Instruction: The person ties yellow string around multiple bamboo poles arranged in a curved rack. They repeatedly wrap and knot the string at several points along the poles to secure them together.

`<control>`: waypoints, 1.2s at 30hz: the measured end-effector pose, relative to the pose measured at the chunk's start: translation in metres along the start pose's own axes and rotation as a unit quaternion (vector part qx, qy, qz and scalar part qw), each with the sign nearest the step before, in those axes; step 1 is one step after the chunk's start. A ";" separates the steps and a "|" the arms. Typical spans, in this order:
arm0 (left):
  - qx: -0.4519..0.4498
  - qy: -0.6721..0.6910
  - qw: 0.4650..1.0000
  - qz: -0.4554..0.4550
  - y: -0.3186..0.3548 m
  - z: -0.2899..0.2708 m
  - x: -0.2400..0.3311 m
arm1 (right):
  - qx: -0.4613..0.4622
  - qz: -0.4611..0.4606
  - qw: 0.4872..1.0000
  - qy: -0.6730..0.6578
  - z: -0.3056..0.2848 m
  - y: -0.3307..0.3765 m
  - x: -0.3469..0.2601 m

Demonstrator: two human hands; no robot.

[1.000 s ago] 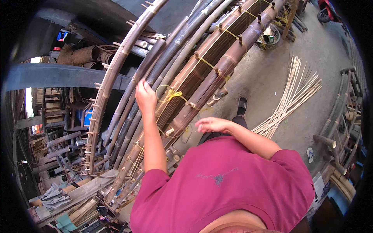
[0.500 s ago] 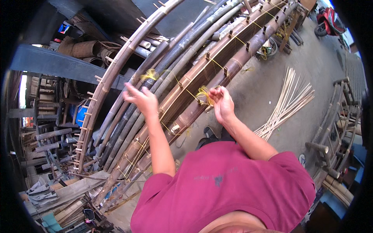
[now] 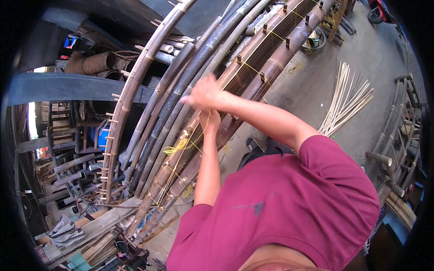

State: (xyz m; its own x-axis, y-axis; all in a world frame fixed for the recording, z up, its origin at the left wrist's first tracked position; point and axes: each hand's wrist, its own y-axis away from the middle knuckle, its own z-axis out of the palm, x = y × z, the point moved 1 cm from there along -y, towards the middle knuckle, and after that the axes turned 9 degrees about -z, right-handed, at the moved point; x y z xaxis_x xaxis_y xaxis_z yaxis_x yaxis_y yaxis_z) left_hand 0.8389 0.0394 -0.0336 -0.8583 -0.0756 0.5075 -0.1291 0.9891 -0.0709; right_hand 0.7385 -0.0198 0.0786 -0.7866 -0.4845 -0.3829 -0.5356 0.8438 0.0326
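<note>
Floor; bamboo frame (under left hand)

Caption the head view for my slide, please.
Right hand close to left hand over bamboo poles with yellow cord.

A grey concrete floor stretches across the right side. Directly on it lies a loose bundle of thin pale sticks, gathered at the lower end and fanned out above, with a tiny white scrap just to their left; a dark wheel rests farther up.
</note>
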 end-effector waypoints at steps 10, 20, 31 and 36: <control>-0.047 0.033 0.998 -0.031 -0.002 0.003 0.003 | 0.030 -0.306 0.846 -0.436 0.040 0.127 0.019; -0.030 0.203 0.978 -0.037 -0.068 -0.059 0.089 | 0.054 -0.208 0.970 -0.117 0.139 0.161 0.021; -0.036 -0.011 0.999 0.011 -0.085 -0.070 -0.020 | -0.046 -0.169 0.937 -0.302 0.147 0.156 -0.094; -0.170 -0.076 0.982 0.021 0.001 -0.132 -0.153 | -0.021 0.248 0.334 -0.909 0.193 0.157 -0.145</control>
State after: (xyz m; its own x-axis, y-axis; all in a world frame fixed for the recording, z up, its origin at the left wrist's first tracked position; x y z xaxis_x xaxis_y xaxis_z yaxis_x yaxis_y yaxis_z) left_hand 1.0356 0.0689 0.0016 -0.9270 -0.0255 0.3743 0.0601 0.9747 0.2152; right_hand 0.8284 0.2275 -0.0393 0.6842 0.6863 -0.2470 -0.5127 0.6934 0.5063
